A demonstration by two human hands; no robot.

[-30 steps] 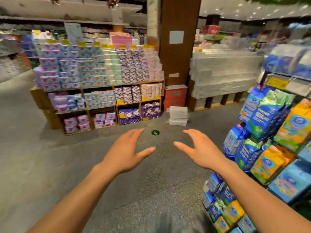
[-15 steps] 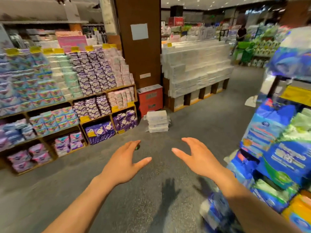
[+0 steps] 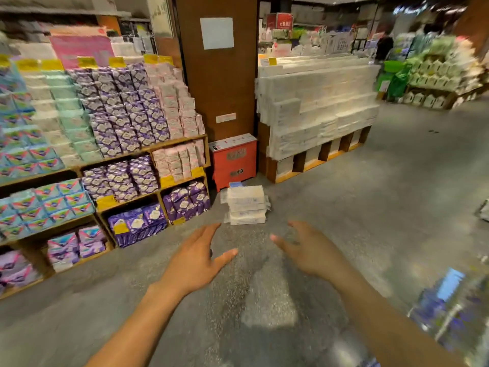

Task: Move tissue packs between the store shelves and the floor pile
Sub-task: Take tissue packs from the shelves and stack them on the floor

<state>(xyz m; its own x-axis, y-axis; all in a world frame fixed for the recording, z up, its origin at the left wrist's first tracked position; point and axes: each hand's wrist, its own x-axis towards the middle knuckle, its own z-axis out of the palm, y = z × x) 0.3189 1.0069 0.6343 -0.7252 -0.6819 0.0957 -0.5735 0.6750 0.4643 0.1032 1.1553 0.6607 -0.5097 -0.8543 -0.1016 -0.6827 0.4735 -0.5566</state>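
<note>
Pile [image 3: 246, 206]: white tissue packs stacked four or so high on the grey floor [image 3: 370, 207], just in front of the red box and beyond both hands; the print on the wrappers is too faint to read.
Left hand [image 3: 195, 260]: held out over the floor with fingers straight and thumb spread wide, holding nothing, short of the pile.
Right hand [image 3: 309, 252]: also empty, with fingers spread and slightly bent; it is level with the left hand with a gap between them.
Red box [image 3: 234, 160]: stands against the foot of the brown pillar and reads "119" low on its front; its other markings are blurred.
Pillar [image 3: 219, 83]: carries a blank pale sheet [image 3: 217, 33] high up and a small label lower down that cannot be read.
Shelves [image 3: 180, 144]: wooden, to the left of the pile, filled with purple, pink, mint and blue packs; the yellow price tags [image 3: 105, 202] are illegible.
White stack [image 3: 315, 102]: a stepped display of white packs on a wooden base, to the right of the pillar.
Red sign [image 3: 280, 21]: behind the stack, its characters too blurred to make out.
Change: the pile now sits nearer and larger in view than half a second ago. The rack of blue and green bags on the right has slid almost out of frame, leaving a blurred patch [image 3: 449, 308]. Both hands stay spread and empty.
Room: bare floor runs from the hands to the pile and widens to the right. The shelf corner and the red box close in on the pile from the left and behind.
</note>
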